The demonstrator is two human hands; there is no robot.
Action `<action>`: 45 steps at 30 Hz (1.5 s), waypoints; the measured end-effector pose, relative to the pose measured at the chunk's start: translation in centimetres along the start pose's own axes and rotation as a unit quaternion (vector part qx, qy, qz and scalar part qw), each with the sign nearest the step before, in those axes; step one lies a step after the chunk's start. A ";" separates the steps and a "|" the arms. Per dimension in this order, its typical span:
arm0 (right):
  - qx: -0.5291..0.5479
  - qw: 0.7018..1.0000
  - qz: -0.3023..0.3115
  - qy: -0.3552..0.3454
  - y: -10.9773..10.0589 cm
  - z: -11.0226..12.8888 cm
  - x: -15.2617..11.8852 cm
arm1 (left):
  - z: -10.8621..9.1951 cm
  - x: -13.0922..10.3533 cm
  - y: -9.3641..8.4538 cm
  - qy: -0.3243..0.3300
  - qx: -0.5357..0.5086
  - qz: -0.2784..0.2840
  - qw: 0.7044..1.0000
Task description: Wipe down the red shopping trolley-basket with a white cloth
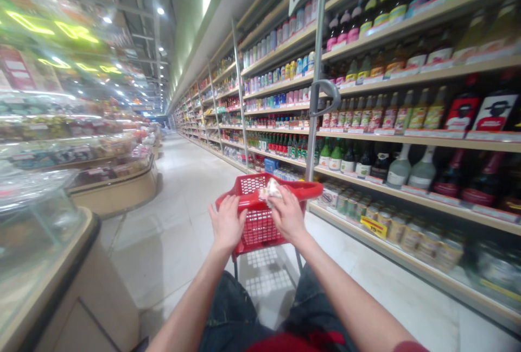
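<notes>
A red plastic shopping cart (260, 230) with a perforated basket stands right before my legs. My left hand (228, 221) is closed over the left part of its red handle (254, 201), with the thumb on the near side. Against the handle's middle, my right hand (288, 215) presses a crumpled whitish wipe (272, 190), pinched under the fingers. Whether the wipe is paper or cloth I cannot tell. The inside of the basket is mostly hidden by the handle and my hands.
Long shelves (366, 137) of bottles and cans run along the right side, with a metal post (315, 124) carrying a grey loop. On the left are a glass-topped counter (81, 265) and a rounded display stand (118, 186). A pale tiled aisle (175, 178) stretches ahead.
</notes>
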State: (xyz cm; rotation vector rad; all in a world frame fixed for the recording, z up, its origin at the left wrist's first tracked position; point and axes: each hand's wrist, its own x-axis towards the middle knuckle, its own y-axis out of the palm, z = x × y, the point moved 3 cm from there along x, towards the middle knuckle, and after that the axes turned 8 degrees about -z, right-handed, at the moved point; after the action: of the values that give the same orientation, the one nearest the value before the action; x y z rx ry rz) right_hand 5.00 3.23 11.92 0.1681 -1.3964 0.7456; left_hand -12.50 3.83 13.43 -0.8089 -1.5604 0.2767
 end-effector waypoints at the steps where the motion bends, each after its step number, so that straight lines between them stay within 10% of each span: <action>1: 0.000 1.000 -0.016 0.019 -0.4 -1.0 0.1 | 0.0 0.0 0.1 -0.001 -0.003 0.001 1.000; 10: -0.016 0.979 -0.171 0.113 -3.0 -5.6 1.9 | 0.1 -0.2 0.7 -0.003 -0.019 -0.010 1.000; 25: 0.082 0.996 -0.008 -0.033 1.1 0.8 1.8 | -0.2 -0.2 0.5 0.006 -0.004 -0.015 1.000; 33: 0.101 0.973 -0.129 0.164 0.4 -2.8 3.6 | 0.0 -0.3 0.8 0.011 -0.008 -0.019 1.000; 45: -0.015 0.997 0.003 0.071 -0.8 -5.4 1.2 | 0.0 -0.3 0.7 0.006 -0.016 -0.014 1.000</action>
State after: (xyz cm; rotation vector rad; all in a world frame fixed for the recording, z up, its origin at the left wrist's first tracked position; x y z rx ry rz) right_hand 9.93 5.87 12.16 0.0847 -1.2719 0.7278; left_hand -12.31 4.11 12.73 -0.8115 -1.5677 0.2258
